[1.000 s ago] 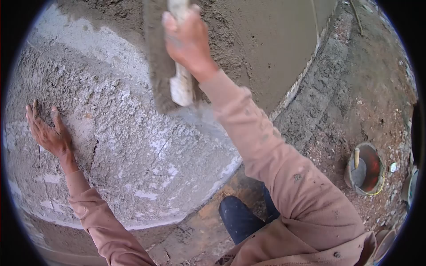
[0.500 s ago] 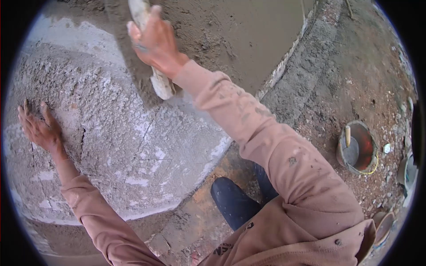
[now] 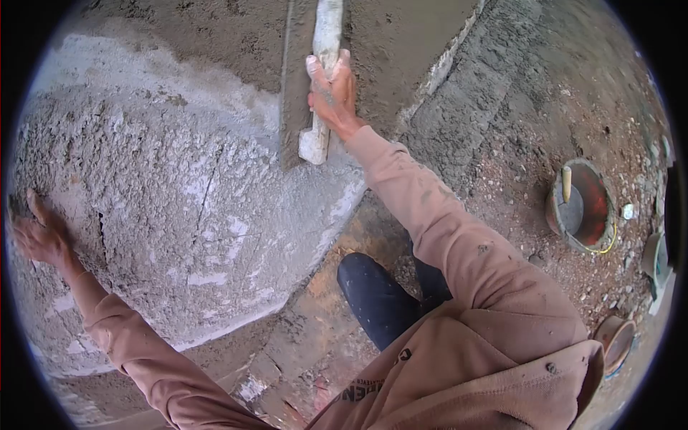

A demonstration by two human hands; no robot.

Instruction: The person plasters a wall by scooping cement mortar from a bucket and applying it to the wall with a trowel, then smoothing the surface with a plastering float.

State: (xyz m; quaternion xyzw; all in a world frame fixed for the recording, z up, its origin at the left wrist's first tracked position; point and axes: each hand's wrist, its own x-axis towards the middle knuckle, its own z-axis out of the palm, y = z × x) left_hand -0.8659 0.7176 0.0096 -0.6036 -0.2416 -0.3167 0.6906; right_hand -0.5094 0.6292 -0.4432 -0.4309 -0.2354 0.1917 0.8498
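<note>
My right hand (image 3: 332,94) is wrapped around the pale handle of a long plastering float (image 3: 292,107), near the handle's lower end. The float's flat board lies against the wall at the edge of the smooth wet plaster (image 3: 401,43). Further left, my left hand (image 3: 41,233) rests on the rough grey wall (image 3: 161,193) with its fingers apart, holding nothing. Its fingertips are partly lost in the dark rim of the view.
A bucket (image 3: 600,208) with a wooden-handled tool (image 3: 567,185) inside stands on the gravelly ground at the right. Other containers (image 3: 615,342) lie along the right edge. My dark-trousered legs (image 3: 376,290) are close to the wall's lower edge.
My right hand has swept rightward across the wall with the float, which now stands nearer upright in the view. My left hand appears slightly lower and further left as the view shifts.
</note>
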